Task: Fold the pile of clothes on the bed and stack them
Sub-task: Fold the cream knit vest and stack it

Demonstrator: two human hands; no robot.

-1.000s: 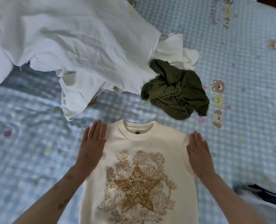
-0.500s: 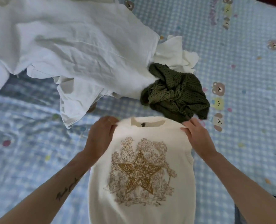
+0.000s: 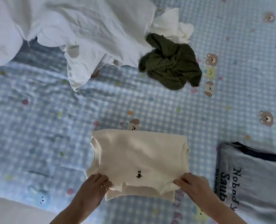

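Note:
A cream knit vest [image 3: 138, 157] lies folded in half on the blue checked bed sheet [image 3: 53, 130], plain back up, with a small black embroidered mark near its lower edge. My left hand [image 3: 94, 188] pinches the folded-over shoulder edge at the lower left. My right hand [image 3: 193, 185] pinches the same edge at the lower right. The ribbed hem shows below the fold between my hands. A crumpled olive green knit [image 3: 171, 67] and a heap of white clothes [image 3: 85, 31] lie farther up the bed.
A folded grey shirt with dark lettering [image 3: 250, 180] lies on the bed to the right of the vest. A small white cloth [image 3: 172, 25] sits behind the green knit. The bed's edge [image 3: 13, 207] runs along the lower left corner.
Both hands took the vest's shoulders and pulled them down toward me, folding the top half over. The gold star print is now hidden and the plain back faces up.

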